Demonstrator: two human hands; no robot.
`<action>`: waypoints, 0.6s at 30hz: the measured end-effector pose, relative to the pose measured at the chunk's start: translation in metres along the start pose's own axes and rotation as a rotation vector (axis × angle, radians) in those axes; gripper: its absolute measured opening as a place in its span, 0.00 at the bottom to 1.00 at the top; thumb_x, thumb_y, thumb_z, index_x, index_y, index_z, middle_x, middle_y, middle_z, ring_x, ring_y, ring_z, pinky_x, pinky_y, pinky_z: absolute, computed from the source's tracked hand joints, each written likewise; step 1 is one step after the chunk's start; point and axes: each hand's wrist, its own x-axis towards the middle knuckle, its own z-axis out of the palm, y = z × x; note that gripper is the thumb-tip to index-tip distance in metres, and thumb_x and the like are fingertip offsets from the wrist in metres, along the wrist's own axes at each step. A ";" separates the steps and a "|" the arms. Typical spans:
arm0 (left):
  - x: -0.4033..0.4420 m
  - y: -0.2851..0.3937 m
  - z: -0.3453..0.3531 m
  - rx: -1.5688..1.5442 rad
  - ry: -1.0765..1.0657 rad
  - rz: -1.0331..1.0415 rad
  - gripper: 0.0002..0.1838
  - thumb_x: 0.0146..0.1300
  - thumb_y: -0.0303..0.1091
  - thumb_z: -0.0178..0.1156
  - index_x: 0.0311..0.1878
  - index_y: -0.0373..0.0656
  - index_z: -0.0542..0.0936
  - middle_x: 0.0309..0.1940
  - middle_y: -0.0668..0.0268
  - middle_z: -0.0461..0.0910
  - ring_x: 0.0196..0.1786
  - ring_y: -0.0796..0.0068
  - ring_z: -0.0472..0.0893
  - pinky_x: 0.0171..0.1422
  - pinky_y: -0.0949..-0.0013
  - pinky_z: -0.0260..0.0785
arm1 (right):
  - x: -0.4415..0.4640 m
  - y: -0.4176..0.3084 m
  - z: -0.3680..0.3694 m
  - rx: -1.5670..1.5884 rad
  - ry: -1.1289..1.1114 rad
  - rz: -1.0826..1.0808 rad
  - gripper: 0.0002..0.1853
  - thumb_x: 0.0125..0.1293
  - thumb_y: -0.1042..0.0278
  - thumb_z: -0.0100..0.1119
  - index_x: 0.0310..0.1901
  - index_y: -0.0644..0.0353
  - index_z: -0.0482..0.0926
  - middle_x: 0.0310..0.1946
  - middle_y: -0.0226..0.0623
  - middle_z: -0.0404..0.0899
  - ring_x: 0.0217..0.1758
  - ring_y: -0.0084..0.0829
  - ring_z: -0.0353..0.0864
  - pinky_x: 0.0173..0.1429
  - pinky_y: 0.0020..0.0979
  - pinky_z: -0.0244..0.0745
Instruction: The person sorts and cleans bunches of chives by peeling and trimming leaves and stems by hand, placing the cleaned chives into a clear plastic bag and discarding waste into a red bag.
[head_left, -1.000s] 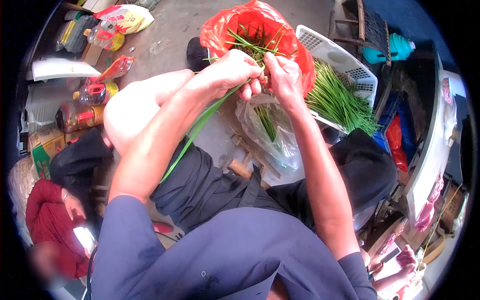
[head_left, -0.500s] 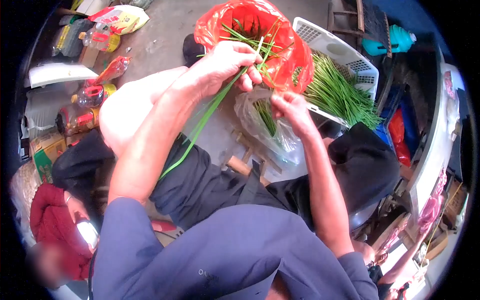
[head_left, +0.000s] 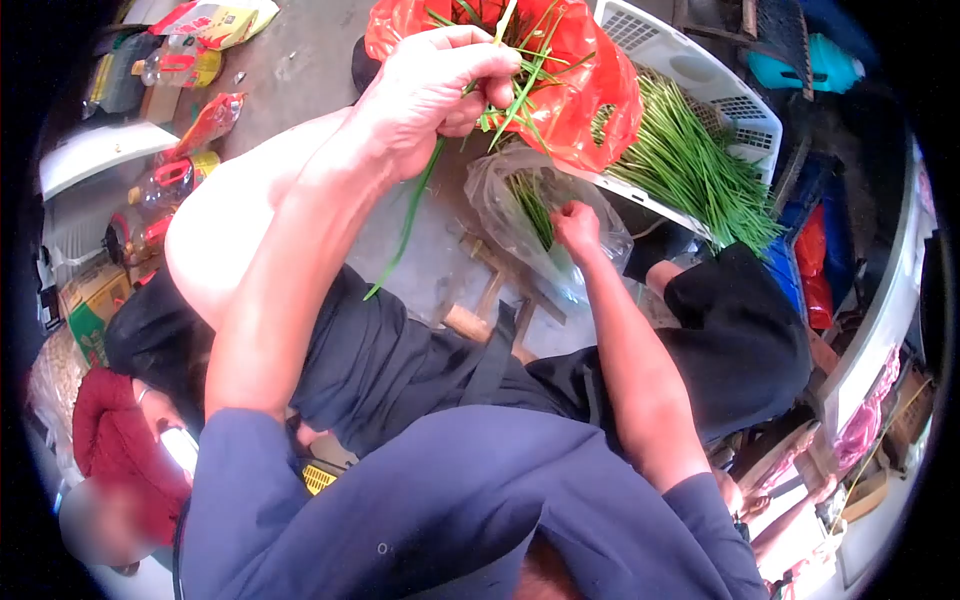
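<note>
In the upper middle, my left hand (head_left: 445, 85) is closed around a few long green chives (head_left: 408, 225); their leaves hang down below the wrist and a pale end sticks up past the fingertips. Just beyond it is a red plastic bag (head_left: 600, 105) with loose green leaves in its mouth. My right hand (head_left: 577, 230) has curled fingers at the edge of a clear plastic bag (head_left: 490, 190) that holds some green stalks (head_left: 530, 208). Whatever those fingers may pinch is hidden. Behind, a white plastic basket (head_left: 735, 110) carries a thick bundle of green stalks (head_left: 690, 170).
A wooden stool or frame (head_left: 470, 322) is between my knees. Bottles (head_left: 180, 65) and packets stand at the left. Below them sits a person in a dark red sleeve (head_left: 125, 430) with a phone-like object. A turquoise jug (head_left: 805, 70) is at the upper right.
My right hand has moved down from beside my left hand to the clear bag. My left hand has risen slightly with the chives, and the view has shifted a little.
</note>
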 end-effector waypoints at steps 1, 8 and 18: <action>0.000 0.002 0.001 0.006 0.008 0.004 0.05 0.61 0.32 0.60 0.36 0.42 0.76 0.22 0.72 0.75 0.15 0.91 0.61 0.19 0.84 0.49 | 0.007 0.003 0.007 -0.008 0.033 -0.018 0.09 0.53 0.64 0.61 0.27 0.63 0.79 0.18 0.37 0.79 0.20 0.29 0.79 0.29 0.31 0.72; 0.007 0.003 0.007 0.073 0.086 0.035 0.06 0.62 0.31 0.59 0.39 0.40 0.77 0.24 0.70 0.77 0.18 0.92 0.64 0.21 0.85 0.50 | 0.036 -0.009 0.035 0.004 0.167 -0.188 0.12 0.51 0.59 0.65 0.29 0.60 0.78 0.21 0.36 0.78 0.26 0.31 0.78 0.33 0.35 0.71; 0.010 0.006 0.006 0.096 0.080 0.040 0.06 0.62 0.31 0.59 0.39 0.39 0.77 0.25 0.69 0.78 0.23 0.91 0.70 0.23 0.86 0.52 | 0.071 0.000 0.044 0.145 0.278 -0.528 0.11 0.49 0.66 0.66 0.33 0.61 0.77 0.26 0.34 0.78 0.32 0.30 0.76 0.40 0.34 0.70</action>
